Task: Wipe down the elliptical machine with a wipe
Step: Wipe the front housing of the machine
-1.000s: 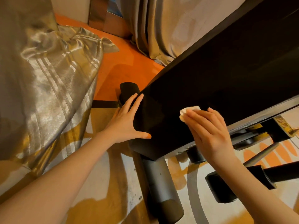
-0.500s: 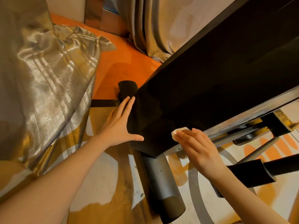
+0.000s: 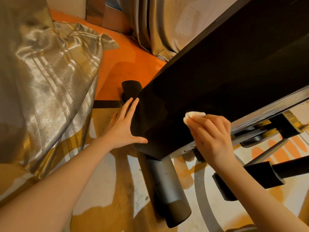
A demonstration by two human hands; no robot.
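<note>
Head view. The right hand [image 3: 213, 138] presses a small white wipe [image 3: 194, 115] against the dark side panel of the elliptical [image 3: 225, 77]; its fingers [image 3: 200, 124] are curled over the wipe and hold it bunched, with only the wad's upper edge showing past the fingertips. The wipe sits low on the panel, just above the grey trim strip [image 3: 267, 106] along its lower edge. The left hand [image 3: 122, 126] lies flat against the panel's rounded end, fingers straight and close together, thumb spread onto the panel's face; it holds nothing and appears to brace the body. Below the panel a grey stabiliser tube [image 3: 167, 186] rests on the patterned floor [image 3: 103, 190]; a black pedal arm [image 3: 260, 173] crosses at lower right. Shiny fabric [image 3: 50, 72] is heaped at left, well apart from the work.

Judgement: the step is wiping the panel's lower near corner. To do it well, keep the wad flat under the fingertips, work in overlapping strokes, and carry them down onto the trim strip and round the end the left hand covers. The glossy black surface would likely show streaks, so even pressure matters.
</note>
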